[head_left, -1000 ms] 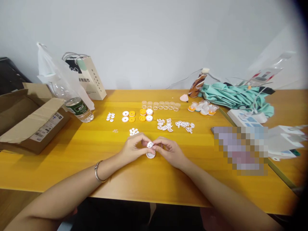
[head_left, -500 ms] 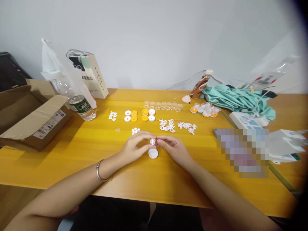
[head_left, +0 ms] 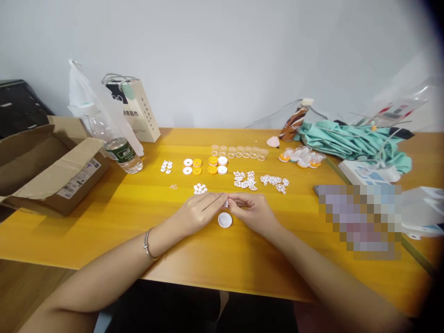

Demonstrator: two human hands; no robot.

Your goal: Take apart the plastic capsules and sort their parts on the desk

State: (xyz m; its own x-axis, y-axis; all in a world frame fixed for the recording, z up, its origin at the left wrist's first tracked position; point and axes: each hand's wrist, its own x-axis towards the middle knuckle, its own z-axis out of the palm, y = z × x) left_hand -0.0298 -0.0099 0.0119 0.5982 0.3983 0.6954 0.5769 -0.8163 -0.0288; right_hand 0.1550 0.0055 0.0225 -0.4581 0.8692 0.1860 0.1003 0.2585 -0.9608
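Observation:
A small white openwork plastic piece (head_left: 226,203) is pinched between my two hands, mostly hidden by the fingers. My left hand (head_left: 201,210) is closed on it from the left, fingers together and reaching over its top. From the right, my right hand (head_left: 255,210) grips it with thumb and fingertips. Just below the hands, a round white shallow cap (head_left: 225,220) lies on the table. Beyond my left hand is a cluster of small white round parts (head_left: 200,188). White openwork pieces (head_left: 244,180) lie in a group past my right hand.
Farther back stand clear little cups (head_left: 239,151) and white and yellow rings (head_left: 197,163). An open cardboard box (head_left: 79,180) and a water bottle (head_left: 124,156) are at left. At right lie capped clear cups (head_left: 302,157), a teal folded umbrella (head_left: 347,141) and a brown bottle (head_left: 294,122).
My left fingers have closed over the white openwork piece, which showed plainly between my fingertips before. The whole view has shifted slightly, with the tabletop things appearing a little farther right.

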